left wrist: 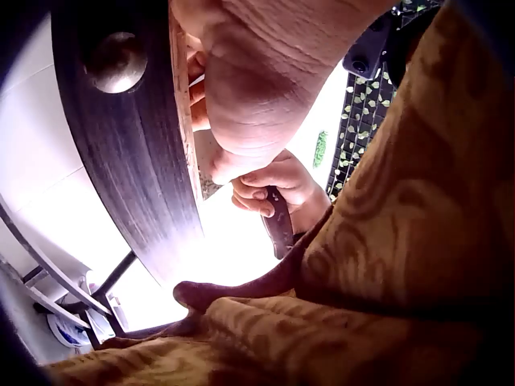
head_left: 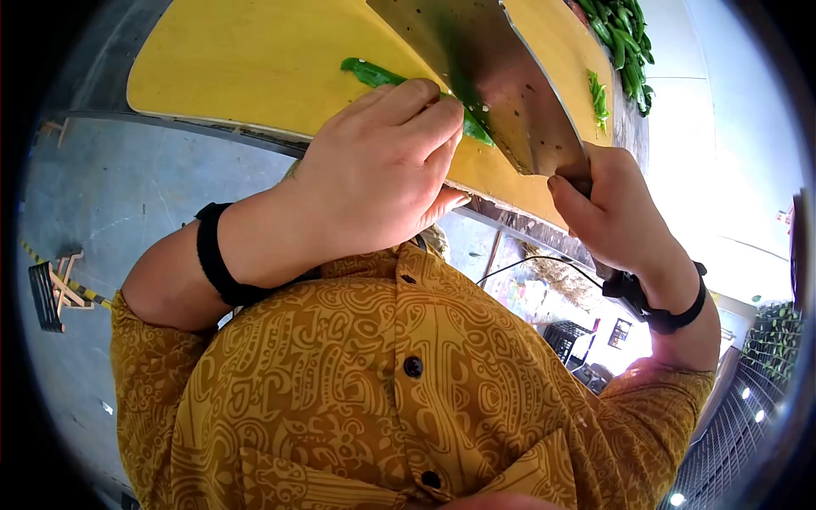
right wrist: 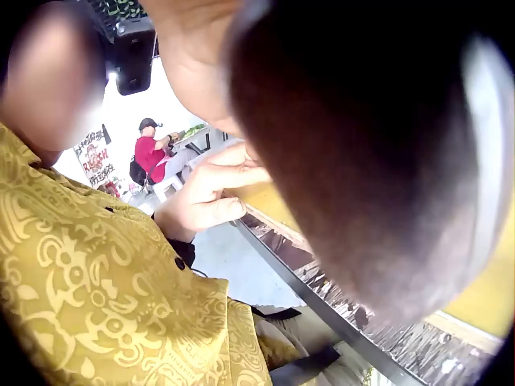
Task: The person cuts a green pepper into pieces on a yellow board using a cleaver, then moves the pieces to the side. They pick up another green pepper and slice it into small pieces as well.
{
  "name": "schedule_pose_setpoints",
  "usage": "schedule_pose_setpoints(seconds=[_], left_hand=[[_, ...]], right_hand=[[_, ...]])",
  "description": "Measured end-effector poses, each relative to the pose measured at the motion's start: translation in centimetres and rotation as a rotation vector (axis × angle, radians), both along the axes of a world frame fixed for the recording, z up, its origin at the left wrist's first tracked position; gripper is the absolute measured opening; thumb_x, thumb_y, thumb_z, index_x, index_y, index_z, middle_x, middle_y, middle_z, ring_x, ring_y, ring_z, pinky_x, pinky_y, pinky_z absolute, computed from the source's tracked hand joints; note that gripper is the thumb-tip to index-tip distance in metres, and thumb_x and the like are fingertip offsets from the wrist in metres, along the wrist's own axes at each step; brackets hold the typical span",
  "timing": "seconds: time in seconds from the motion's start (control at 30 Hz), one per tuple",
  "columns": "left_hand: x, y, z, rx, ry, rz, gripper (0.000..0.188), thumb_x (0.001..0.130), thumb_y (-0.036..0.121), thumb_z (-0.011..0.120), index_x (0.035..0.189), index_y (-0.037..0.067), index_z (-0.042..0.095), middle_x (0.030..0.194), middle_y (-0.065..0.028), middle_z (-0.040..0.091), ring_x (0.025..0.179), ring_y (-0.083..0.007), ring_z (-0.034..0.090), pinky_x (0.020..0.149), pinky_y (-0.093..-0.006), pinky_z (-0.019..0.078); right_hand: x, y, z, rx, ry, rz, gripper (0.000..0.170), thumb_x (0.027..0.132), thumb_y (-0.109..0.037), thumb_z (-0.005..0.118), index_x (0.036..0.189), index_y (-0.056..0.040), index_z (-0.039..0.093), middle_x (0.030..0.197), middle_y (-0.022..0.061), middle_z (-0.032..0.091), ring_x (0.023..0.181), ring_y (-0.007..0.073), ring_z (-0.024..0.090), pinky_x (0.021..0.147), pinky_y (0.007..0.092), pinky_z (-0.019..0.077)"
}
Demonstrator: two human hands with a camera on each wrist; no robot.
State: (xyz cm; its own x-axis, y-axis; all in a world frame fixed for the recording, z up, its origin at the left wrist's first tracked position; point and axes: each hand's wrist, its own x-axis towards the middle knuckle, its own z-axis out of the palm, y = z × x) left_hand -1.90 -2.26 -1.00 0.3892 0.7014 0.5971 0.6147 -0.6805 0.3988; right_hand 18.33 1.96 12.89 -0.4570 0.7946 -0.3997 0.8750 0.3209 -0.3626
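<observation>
On a yellow cutting board (head_left: 246, 59) lies a long green pepper (head_left: 365, 73), its far-left end and a short piece to the right showing. My left hand (head_left: 378, 161) holds it down with bent fingers, covering its middle. My right hand (head_left: 625, 208) grips a cleaver (head_left: 518, 85) by its dark handle (left wrist: 279, 225). The broad blade leans over the pepper, just right of my left fingers, and overlaps its right part in the head view. In the right wrist view, the dark blurred cleaver handle (right wrist: 346, 161) fills much of the picture, with my left hand (right wrist: 213, 189) behind it.
Cut green strips (head_left: 597, 100) lie at the board's right side. Beyond them is a pile of whole green peppers (head_left: 625, 42). The dark table edge (left wrist: 129, 161) runs close below the board. A person in red (right wrist: 153, 157) sits in the background.
</observation>
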Motion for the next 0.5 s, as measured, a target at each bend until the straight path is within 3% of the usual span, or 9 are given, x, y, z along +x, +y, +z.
schedule_pose_setpoints(seconds=[0.23,0.33,0.5], left_hand=[[0.1,0.1,-0.2,0.030,-0.045,0.014,0.055,0.064,0.028,0.078,0.105,-0.005,0.063,0.112,-0.0114,0.057,0.103,-0.0287,0.056,0.084,-0.0371,0.0506],[0.2,0.1,-0.4,0.024,-0.031,0.029,0.054,0.062,0.027,0.079,0.104,-0.004,0.064,0.112,-0.0109,0.056,0.102,-0.0286,0.056,0.083,-0.0373,0.0507],[0.2,0.0,-0.6,0.101,-0.032,0.059,0.055,0.059,0.024,0.081,0.104,-0.003,0.063,0.111,-0.0109,0.056,0.102,-0.0289,0.056,0.082,-0.0372,0.0507]], right_hand=[[-1.0,0.4,0.0,-0.030,-0.075,-0.005,0.014,0.081,-0.007,0.052,0.073,0.0050,0.051,0.055,0.0190,0.049,0.047,0.0313,0.047,0.049,0.0382,0.0401],[-1.3,0.9,-2.6,0.166,0.101,0.087,0.014,0.082,-0.007,0.051,0.074,0.0049,0.052,0.056,0.0204,0.050,0.047,0.0328,0.048,0.050,0.0394,0.0415],[-0.8,0.9,-2.2,0.025,0.159,-0.124,0.013,0.084,-0.007,0.052,0.085,0.0048,0.056,0.056,0.0105,0.052,0.046,0.0179,0.053,0.049,0.0355,0.0452]])
